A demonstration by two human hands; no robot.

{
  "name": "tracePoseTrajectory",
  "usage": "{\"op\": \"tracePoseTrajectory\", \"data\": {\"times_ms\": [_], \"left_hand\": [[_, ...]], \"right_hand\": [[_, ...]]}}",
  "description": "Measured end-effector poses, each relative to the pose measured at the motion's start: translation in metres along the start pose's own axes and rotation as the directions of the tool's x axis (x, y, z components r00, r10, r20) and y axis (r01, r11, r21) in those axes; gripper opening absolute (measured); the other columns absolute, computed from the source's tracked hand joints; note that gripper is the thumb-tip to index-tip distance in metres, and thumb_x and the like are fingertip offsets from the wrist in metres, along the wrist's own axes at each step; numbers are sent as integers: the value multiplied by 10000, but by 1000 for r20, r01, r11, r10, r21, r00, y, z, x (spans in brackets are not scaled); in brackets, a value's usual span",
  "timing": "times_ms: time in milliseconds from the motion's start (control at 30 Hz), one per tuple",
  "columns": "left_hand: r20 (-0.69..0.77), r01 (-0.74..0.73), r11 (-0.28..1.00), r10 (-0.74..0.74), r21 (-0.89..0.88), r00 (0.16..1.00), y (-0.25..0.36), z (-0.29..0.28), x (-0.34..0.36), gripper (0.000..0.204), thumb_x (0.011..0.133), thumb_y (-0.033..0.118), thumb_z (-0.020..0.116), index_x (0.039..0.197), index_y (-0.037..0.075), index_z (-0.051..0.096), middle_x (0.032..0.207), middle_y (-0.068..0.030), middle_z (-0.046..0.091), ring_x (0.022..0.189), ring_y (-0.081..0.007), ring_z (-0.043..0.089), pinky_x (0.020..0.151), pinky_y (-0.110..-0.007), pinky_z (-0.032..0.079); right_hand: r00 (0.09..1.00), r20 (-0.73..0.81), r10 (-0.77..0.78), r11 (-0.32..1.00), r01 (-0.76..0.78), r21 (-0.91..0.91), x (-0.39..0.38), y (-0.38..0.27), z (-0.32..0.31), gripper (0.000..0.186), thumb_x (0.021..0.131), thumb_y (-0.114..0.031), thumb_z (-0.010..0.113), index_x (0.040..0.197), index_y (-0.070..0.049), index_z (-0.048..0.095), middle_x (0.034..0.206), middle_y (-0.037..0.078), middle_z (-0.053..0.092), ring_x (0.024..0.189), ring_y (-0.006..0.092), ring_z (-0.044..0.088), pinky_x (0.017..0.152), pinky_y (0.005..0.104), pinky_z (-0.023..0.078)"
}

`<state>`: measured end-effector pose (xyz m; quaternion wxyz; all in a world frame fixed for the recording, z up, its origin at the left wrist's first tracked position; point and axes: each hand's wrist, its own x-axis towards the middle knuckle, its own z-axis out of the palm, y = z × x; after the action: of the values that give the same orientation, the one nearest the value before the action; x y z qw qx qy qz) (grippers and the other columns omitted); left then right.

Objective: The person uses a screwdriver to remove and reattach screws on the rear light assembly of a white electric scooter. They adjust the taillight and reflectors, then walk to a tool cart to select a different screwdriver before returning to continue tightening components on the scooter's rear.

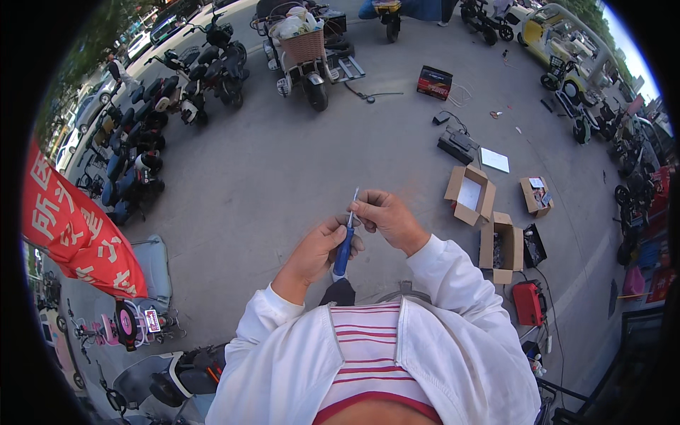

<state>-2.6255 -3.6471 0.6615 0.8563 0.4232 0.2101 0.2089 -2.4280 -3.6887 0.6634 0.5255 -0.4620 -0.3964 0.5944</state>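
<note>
A screwdriver (344,253) with a blue handle and a thin metal shaft is held in front of my body, its tip pointing up and away from me. My left hand (317,251) is closed around it where the handle meets the shaft. Higher up, the thumb and fingers of my right hand (387,214) pinch the metal shaft close to the tip. Whether anything small sits between those fingertips is hidden. Both hands are above the grey pavement, with white sleeves at the wrists.
On the right stand open cardboard boxes (471,195), a black case (458,144), a red machine (528,303) and cables. A red-black box (434,83) lies farther off. Parked scooters (131,170) line the left, near a red banner (78,227). A three-wheeler with a basket (303,48) stands ahead.
</note>
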Motion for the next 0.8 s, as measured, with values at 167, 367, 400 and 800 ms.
{"op": "tracePoseTrajectory", "data": {"times_ms": [167,367,400,800], "left_hand": [[-58,-280,936,298,212,953,45,-59,146,247,1044,195,517,1250,63,553,1088,-77,679,1032,-168,636,919,-320,492],[51,-346,902,345,258,937,145,-79,340,224,1005,139,597,1213,56,586,1108,-53,673,1003,-133,611,904,-304,492],[91,-335,901,323,276,942,160,-76,375,216,1001,138,606,1200,53,600,1088,-48,680,983,-124,611,881,-295,502],[-28,-461,884,464,71,885,254,-72,780,103,926,88,696,1001,40,644,959,-102,712,911,-218,698,838,-356,564]], "right_hand": [[994,-69,-87,996,85,-36,113,-6,-57,343,983,-258,648,1173,14,561,938,40,627,748,83,548,641,239,457],[973,-143,-184,981,191,41,253,-50,-155,299,993,-205,620,1204,-15,528,953,48,604,809,105,559,695,264,482],[974,-153,-164,985,170,25,270,-61,-182,285,989,-200,623,1192,-22,533,938,47,599,813,105,558,700,265,482],[715,-379,-588,764,337,-550,504,-171,-466,336,859,-117,762,1095,-24,543,950,96,591,820,181,584,731,312,478]]}}
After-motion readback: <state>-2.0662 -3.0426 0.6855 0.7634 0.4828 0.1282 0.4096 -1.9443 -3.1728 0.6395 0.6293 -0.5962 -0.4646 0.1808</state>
